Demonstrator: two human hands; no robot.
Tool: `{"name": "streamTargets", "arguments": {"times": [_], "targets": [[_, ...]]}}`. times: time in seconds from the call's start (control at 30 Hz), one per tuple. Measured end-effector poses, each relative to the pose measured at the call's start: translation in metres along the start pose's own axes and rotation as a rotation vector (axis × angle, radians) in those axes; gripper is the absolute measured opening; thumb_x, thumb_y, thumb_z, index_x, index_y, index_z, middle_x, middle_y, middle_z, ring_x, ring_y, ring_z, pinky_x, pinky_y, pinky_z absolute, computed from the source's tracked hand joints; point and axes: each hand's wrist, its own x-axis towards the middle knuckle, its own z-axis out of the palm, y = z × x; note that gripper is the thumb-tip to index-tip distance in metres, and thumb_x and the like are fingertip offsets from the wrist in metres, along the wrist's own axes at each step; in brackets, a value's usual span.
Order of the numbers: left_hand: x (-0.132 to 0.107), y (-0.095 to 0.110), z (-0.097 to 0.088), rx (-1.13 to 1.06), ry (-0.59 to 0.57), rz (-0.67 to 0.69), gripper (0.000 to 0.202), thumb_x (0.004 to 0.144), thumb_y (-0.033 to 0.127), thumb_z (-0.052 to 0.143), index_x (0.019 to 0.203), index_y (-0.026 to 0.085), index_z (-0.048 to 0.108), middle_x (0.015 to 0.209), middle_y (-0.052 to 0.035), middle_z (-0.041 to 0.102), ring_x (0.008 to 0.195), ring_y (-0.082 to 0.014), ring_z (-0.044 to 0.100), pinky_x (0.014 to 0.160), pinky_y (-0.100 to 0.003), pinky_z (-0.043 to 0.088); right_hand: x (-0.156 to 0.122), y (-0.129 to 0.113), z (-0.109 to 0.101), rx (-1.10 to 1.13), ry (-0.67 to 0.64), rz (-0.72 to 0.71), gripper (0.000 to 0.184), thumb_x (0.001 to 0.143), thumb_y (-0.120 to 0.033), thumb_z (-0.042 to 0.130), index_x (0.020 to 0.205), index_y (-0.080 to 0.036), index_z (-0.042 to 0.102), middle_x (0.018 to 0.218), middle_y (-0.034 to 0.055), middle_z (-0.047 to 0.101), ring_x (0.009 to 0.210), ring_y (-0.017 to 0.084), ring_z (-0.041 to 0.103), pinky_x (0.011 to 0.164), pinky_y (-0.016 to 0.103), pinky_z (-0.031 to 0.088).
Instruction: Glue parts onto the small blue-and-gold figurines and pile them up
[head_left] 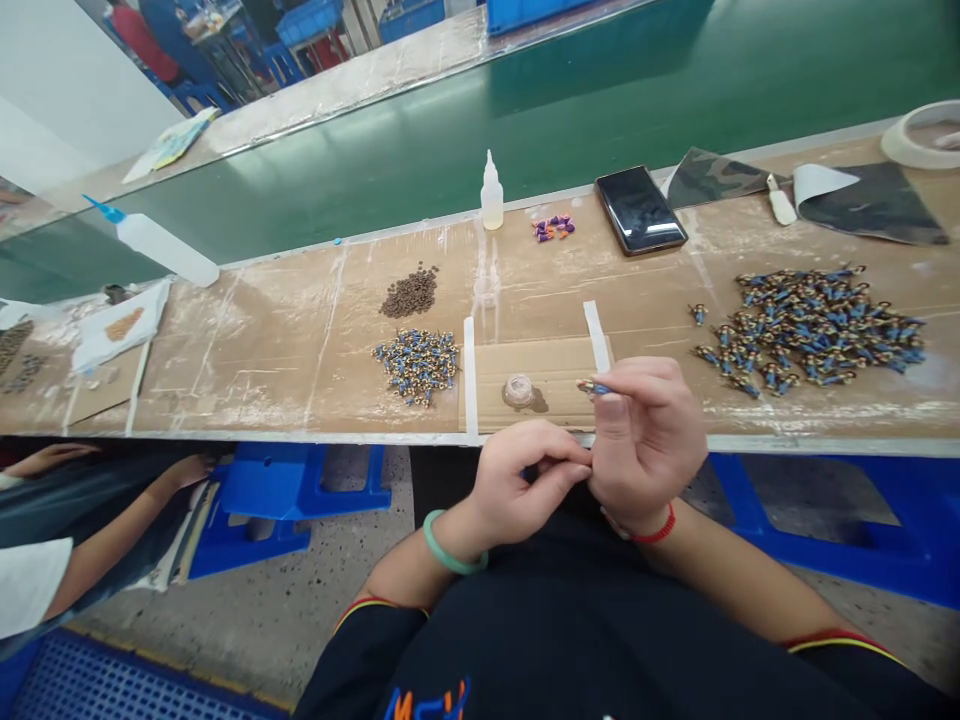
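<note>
Between the thumb and forefinger of my right hand (646,440) is a tiny blue figurine (596,387) with a tan and brown end. My left hand (525,475) is closed in a pinch just beside it, its fingertips near the right hand's lower fingers; whatever it may hold is hidden. Beyond the hands, a small clear dish (517,390) sits on a cardboard piece (491,360) edged with white tape strips. Similar figurines form a small pile (418,365) left of the cardboard and a larger pile (817,330) to the right. Behind the smaller pile lie small brown pieces (410,292).
A dropper bottle (491,192), purple and orange pieces (553,228) and a black phone (641,210) stand or lie along the back. Camouflage cloth (874,200) and a tape roll (926,135) are at back right. A larger bottle (166,245) leans at left, near a co-worker's arm (112,545).
</note>
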Motion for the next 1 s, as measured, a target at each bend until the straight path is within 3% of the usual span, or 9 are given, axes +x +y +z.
{"name": "streamTargets", "arguments": {"times": [0.2, 0.4, 0.57, 0.8, 0.9, 1.0], "targets": [[0.004, -0.013, -0.006, -0.258, -0.067, -0.237, 0.036, 0.090, 0.051, 0.078, 0.079, 0.016, 0.076, 0.074, -0.0061, 0.071, 0.060, -0.0122, 0.058, 0.058, -0.026, 0.048, 0.000, -0.004, 0.003, 0.087, -0.032, 0.102, 0.012, 0.100, -0.017, 0.061, 0.103, -0.024, 0.071, 0.089, 0.0029, 0.068, 0.082, 0.020, 0.061, 0.076, 0.036, 0.049], [0.004, -0.022, -0.005, -0.370, -0.040, -0.294, 0.027, 0.085, 0.043, 0.085, 0.077, 0.018, 0.078, 0.076, -0.0055, 0.075, 0.071, -0.0157, 0.069, 0.068, -0.025, 0.055, 0.003, -0.008, 0.008, 0.089, -0.030, 0.125, 0.017, 0.100, -0.012, 0.056, 0.104, -0.023, 0.068, 0.091, 0.0022, 0.067, 0.086, 0.019, 0.060, 0.080, 0.037, 0.050], [0.013, -0.022, -0.012, -0.203, -0.063, -0.202, 0.026, 0.088, 0.041, 0.081, 0.078, 0.018, 0.078, 0.072, -0.0057, 0.076, 0.066, -0.0169, 0.071, 0.066, -0.026, 0.057, 0.009, -0.003, 0.013, 0.042, -0.020, 0.089, 0.016, 0.099, -0.012, 0.054, 0.101, -0.022, 0.066, 0.087, 0.0018, 0.066, 0.082, 0.019, 0.061, 0.076, 0.035, 0.052], [0.032, -0.010, -0.031, -0.047, -0.263, 0.042, 0.011, 0.089, 0.019, 0.077, 0.080, 0.019, 0.071, 0.071, -0.0028, 0.076, 0.061, -0.0134, 0.069, 0.061, -0.021, 0.054, 0.007, -0.008, 0.014, 0.144, -0.128, 0.180, 0.013, 0.099, -0.013, 0.057, 0.101, -0.022, 0.066, 0.087, 0.0017, 0.067, 0.084, 0.018, 0.061, 0.078, 0.034, 0.053], [0.034, -0.010, -0.033, -0.017, -0.259, 0.092, 0.010, 0.086, 0.015, 0.076, 0.080, 0.019, 0.069, 0.068, -0.0015, 0.073, 0.056, -0.0119, 0.064, 0.057, -0.021, 0.052, 0.006, -0.009, 0.014, 0.126, -0.133, 0.185, 0.013, 0.098, -0.013, 0.057, 0.100, -0.022, 0.067, 0.086, 0.0014, 0.067, 0.084, 0.017, 0.061, 0.078, 0.034, 0.052], [0.032, -0.013, -0.031, -0.008, -0.223, 0.097, 0.009, 0.086, 0.015, 0.074, 0.081, 0.019, 0.067, 0.067, -0.0018, 0.072, 0.053, -0.0107, 0.060, 0.056, -0.021, 0.051, 0.007, -0.008, 0.016, 0.064, -0.077, 0.098, 0.014, 0.098, -0.013, 0.057, 0.101, -0.022, 0.068, 0.084, 0.0018, 0.067, 0.081, 0.018, 0.059, 0.076, 0.035, 0.052]]}}
